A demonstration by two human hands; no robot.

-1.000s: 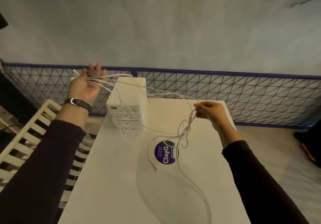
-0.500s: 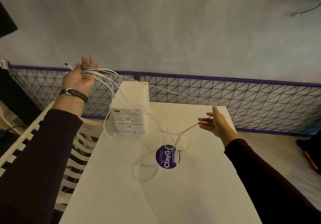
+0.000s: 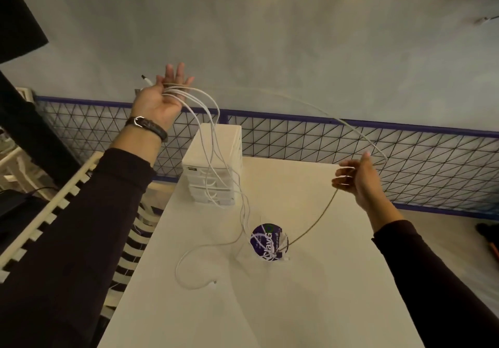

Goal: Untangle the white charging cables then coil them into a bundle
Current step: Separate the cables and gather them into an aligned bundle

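Note:
Several white charging cables (image 3: 213,137) hang from my raised left hand (image 3: 159,102). They lie across its palm under the thumb, the fingers point up, and a plug end sticks out past the thumb side. One long strand (image 3: 310,104) arcs right to my right hand (image 3: 356,183), whose curled fingers hold it. From there it drops to a tangle on a round purple sticker (image 3: 266,241). A loose loop (image 3: 189,256) with a plug lies on the white table (image 3: 270,307).
A small white drawer unit (image 3: 216,158) stands at the table's back left, with cables hanging in front of it. A black wire-mesh fence (image 3: 324,142) runs behind the table. A white slatted frame (image 3: 54,204) sits to the left.
My left hand rose higher with the cables. My right hand moved right and up, drawing one strand out long. The tangle shrank and a loop slid left on the table.

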